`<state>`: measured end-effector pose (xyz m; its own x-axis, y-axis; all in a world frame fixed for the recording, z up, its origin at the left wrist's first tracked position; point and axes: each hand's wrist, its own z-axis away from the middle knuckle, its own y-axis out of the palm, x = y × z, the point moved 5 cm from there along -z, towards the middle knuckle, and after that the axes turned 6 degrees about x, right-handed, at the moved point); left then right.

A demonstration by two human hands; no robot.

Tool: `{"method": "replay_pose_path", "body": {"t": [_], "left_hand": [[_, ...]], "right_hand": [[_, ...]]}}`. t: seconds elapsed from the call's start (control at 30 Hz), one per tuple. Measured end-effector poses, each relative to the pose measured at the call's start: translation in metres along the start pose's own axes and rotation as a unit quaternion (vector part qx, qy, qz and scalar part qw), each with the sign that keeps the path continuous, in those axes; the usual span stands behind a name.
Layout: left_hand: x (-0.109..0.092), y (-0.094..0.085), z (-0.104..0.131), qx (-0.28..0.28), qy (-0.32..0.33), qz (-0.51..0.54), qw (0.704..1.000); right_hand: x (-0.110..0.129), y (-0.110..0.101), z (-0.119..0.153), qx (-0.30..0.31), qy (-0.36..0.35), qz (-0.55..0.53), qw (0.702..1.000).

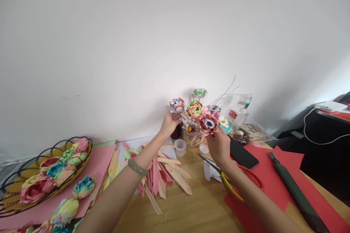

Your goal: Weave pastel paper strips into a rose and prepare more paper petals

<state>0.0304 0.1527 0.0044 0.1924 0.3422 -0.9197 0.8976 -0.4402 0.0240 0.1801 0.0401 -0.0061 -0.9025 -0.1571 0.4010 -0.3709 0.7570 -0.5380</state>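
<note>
Several folded paper flowers cluster around a small wood-look pot [193,139] against the wall. My left hand [169,125] is closed at the base of a white and orange paper flower [177,105]; the stem is hidden by the fingers. Fingers bent, my right hand [219,146] grips the underside of a red paper flower [208,123] with a pale centre. Between them sits a yellow-green paper flower [195,108], and a green and white paper flower [200,93] rises behind. Scissors [222,176] with yellow-red handles lie under my right forearm.
Paper strips [161,174] are heaped left of centre. A woven basket [82,185] with paper roses stands at far left. On the right are a black phone [243,151], red paper [287,167], a dark green long tool [296,189], a clear bottle [242,111] and thin wires [225,93].
</note>
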Motion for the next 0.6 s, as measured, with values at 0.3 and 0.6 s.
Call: {"method": "replay_pose_path", "body": {"t": [0.3, 0.6], "left_hand": [[0.008, -0.016, 0.012, -0.057, -0.016, -0.199, 0.978], [0.002, 0.002, -0.006, -0.011, -0.033, -0.487, 0.873]], "right_hand": [[0.001, -0.015, 0.026, 0.068, -0.005, -0.038, 0.997], [0.010, -0.015, 0.034, 0.155, -0.006, -0.057, 0.986]]}}
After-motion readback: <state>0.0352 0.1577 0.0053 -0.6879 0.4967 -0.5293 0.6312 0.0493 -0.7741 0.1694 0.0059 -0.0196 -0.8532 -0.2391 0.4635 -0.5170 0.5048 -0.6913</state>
